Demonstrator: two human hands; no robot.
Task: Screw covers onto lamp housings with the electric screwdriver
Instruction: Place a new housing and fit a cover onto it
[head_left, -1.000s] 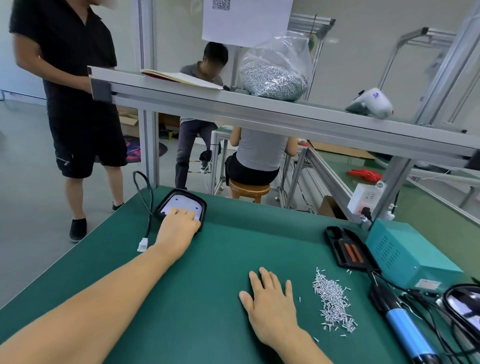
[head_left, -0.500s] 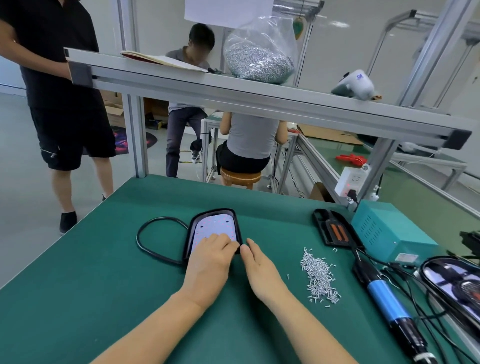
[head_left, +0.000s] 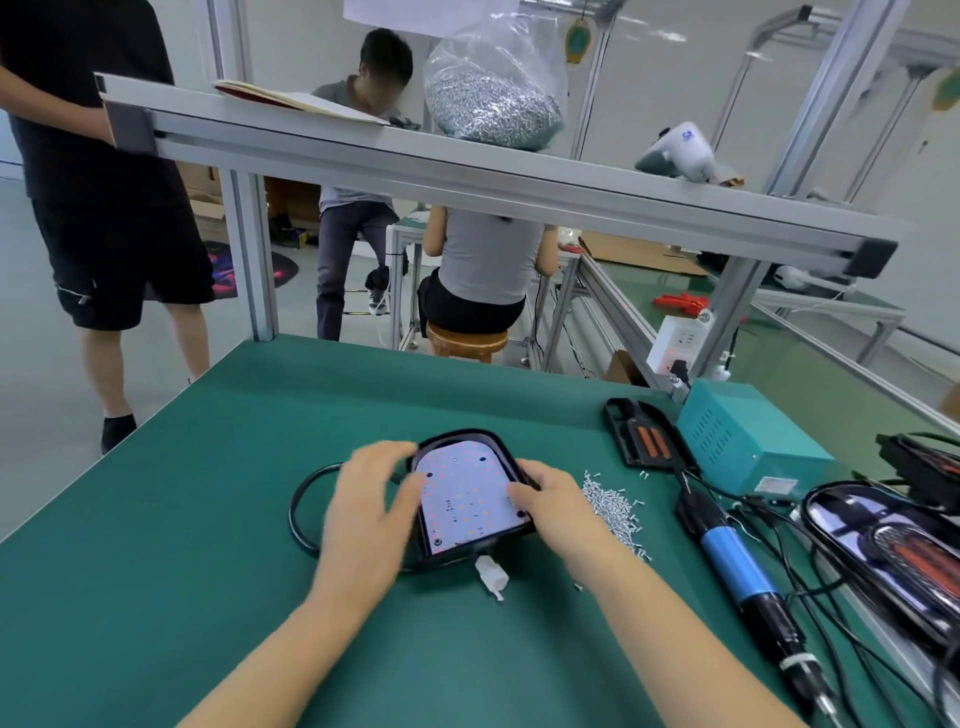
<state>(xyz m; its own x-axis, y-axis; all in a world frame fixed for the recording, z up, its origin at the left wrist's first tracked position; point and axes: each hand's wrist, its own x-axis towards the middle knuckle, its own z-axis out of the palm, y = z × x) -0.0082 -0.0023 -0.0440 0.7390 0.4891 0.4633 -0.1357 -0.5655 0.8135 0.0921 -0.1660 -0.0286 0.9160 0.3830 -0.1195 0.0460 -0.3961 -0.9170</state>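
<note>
Your L hand (head_left: 371, 512) grips the housing (head_left: 470, 496) on its left edge, fingers curled over the rim, thumb on the LED board. R hand (head_left: 553, 506) holds the right edge, fingertips hooked onto the rim. Both hands are clamped on the same part, so neither is free for a tool.

Housing sits mid-mat (head_left: 208, 519), open face up, board exposed, no cover on it. Its cable (head_left: 301, 506) loops off to the left, and a white plug (head_left: 491, 574) lies at the near edge.

Step, as I read it: positioning the housing, pre-cover. No screws driven yet, as far as shows.

Just right of your R hand is the screw pile (head_left: 615, 512). Further right the driver (head_left: 743, 571) lies flat on the mat, corded to the teal box (head_left: 748, 441). A black cover (head_left: 649, 439) lies beside that box, and another lamp part (head_left: 893, 545) is at the far right.

Next move prob needs:
- R hand off the housing to fetch the cover, w/ L hand steadying
- seat the cover square on the rim before any screw
- keep the cable & plug clear of the seam so nothing gets pinched
</note>
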